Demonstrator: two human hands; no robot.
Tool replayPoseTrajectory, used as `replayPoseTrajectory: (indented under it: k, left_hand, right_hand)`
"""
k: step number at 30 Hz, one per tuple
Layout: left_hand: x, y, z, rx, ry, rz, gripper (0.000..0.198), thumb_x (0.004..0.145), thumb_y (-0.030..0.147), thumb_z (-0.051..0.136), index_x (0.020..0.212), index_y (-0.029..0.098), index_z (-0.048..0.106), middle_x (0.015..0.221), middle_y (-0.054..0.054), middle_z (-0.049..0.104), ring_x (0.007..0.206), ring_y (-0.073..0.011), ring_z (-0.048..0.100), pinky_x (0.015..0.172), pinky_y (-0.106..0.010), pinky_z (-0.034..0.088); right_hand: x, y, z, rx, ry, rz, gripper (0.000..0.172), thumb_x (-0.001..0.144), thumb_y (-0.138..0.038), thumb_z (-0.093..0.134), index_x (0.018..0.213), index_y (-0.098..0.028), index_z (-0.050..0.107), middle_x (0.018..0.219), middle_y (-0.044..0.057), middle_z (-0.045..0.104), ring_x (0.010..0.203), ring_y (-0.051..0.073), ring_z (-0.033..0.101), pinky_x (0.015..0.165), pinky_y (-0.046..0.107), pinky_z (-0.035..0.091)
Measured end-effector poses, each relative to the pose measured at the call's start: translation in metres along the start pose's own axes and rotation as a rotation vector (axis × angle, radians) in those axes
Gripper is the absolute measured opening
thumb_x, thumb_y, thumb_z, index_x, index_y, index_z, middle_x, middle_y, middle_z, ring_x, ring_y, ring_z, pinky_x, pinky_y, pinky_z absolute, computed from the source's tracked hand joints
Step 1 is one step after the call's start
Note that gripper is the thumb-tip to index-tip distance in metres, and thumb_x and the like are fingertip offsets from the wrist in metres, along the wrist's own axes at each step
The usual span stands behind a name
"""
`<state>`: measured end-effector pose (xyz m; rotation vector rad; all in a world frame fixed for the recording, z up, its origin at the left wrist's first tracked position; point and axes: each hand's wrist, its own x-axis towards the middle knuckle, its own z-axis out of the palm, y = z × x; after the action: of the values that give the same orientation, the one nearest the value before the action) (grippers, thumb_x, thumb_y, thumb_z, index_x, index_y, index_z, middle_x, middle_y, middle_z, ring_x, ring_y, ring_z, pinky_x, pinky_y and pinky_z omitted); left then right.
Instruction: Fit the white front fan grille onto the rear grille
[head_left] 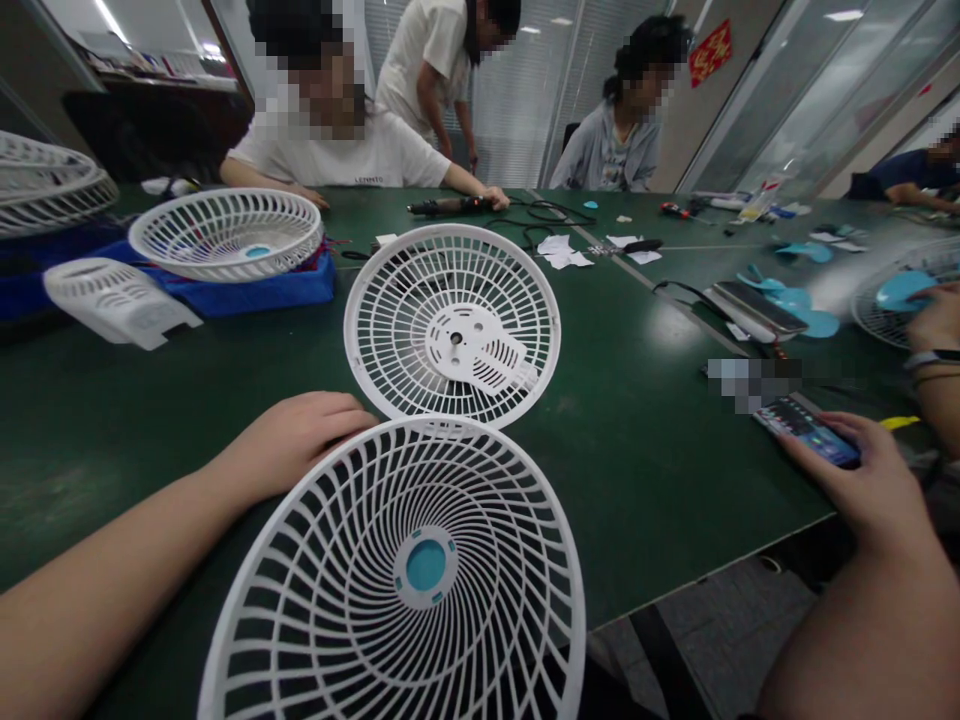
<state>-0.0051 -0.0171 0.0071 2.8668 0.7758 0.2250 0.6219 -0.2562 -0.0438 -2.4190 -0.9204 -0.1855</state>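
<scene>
My left hand point(311, 435) lies on the green table with its fingers stretched out. Its fingertips meet the far left rim of a white fan grille point(426, 505), and the thumb is hidden. This grille has swirling ribs and a blue disc at its hub, and its near side extends over my lap. Just behind, its rim overlapped by the front one, lies a second white grille point(360, 330) with a vented white motor plate point(469, 345) in the middle. Over at the right, my right hand point(874, 470) holds a smartphone point(806, 430) whose screen is lit.
At the left are a white fan housing point(124, 300) and another grille point(225, 230) on a blue bin point(259, 292). A co-worker's hand point(491, 196) rests by a power screwdriver point(450, 205). Blue fan blades point(795, 305) and a co-worker's arm point(937, 330) are at right.
</scene>
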Motion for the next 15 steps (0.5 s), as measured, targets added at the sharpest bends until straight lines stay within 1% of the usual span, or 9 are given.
replayPoseTrajectory:
  k: [3,6,10,13,15]
  left_hand:
    - [0.0001,-0.0008,0.0005,0.002,-0.004,-0.003,0.03,0.099,0.04,0.043,0.106,0.022,0.067,0.096,-0.005,0.068,0.084,-0.0199,0.063,0.074,-0.032,0.047]
    - [-0.0004,-0.0006,0.0008,0.003,0.004,-0.002,0.031,0.099,0.04,0.043,0.105,0.023,0.067,0.096,-0.005,0.069,0.084,-0.0197,0.063,0.074,-0.032,0.047]
    - [-0.0005,0.0004,0.0006,0.002,0.004,0.001,0.031,0.099,0.04,0.043,0.105,0.023,0.068,0.095,-0.005,0.069,0.083,-0.0194,0.063,0.074,-0.031,0.047]
    - [0.0,0.0006,0.0002,-0.008,0.008,-0.003,0.031,0.099,0.04,0.044,0.105,0.022,0.069,0.097,-0.006,0.069,0.085,-0.0195,0.063,0.075,-0.031,0.047]
    - [0.0005,0.0006,-0.0002,-0.013,0.006,-0.007,0.031,0.099,0.04,0.045,0.105,0.022,0.069,0.097,-0.006,0.07,0.086,-0.0195,0.064,0.075,-0.031,0.047]
  right_hand:
    - [0.0012,-0.002,-0.0011,0.014,-0.03,-0.005,0.072,0.057,-0.076,0.063,0.11,-0.028,0.065,0.115,0.007,0.062,0.103,0.032,0.059,0.088,0.046,0.048]
    - [0.0028,-0.003,-0.0013,-0.002,-0.039,-0.01,0.071,0.057,-0.077,0.062,0.108,-0.028,0.067,0.111,0.007,0.063,0.099,0.031,0.059,0.086,0.045,0.048]
    - [0.0032,-0.0042,-0.0015,-0.032,-0.05,0.018,0.077,0.059,-0.078,0.061,0.115,-0.026,0.066,0.112,0.01,0.063,0.095,0.031,0.06,0.082,0.046,0.049]
    - [0.003,-0.0027,-0.0008,-0.031,-0.036,0.0,0.087,0.06,-0.079,0.061,0.128,-0.025,0.06,0.12,0.012,0.062,0.101,0.034,0.061,0.086,0.05,0.049]
    - [0.0036,0.0008,0.0007,-0.029,-0.006,-0.049,0.09,0.062,-0.079,0.062,0.135,-0.026,0.054,0.124,0.012,0.062,0.106,0.035,0.061,0.088,0.052,0.049]
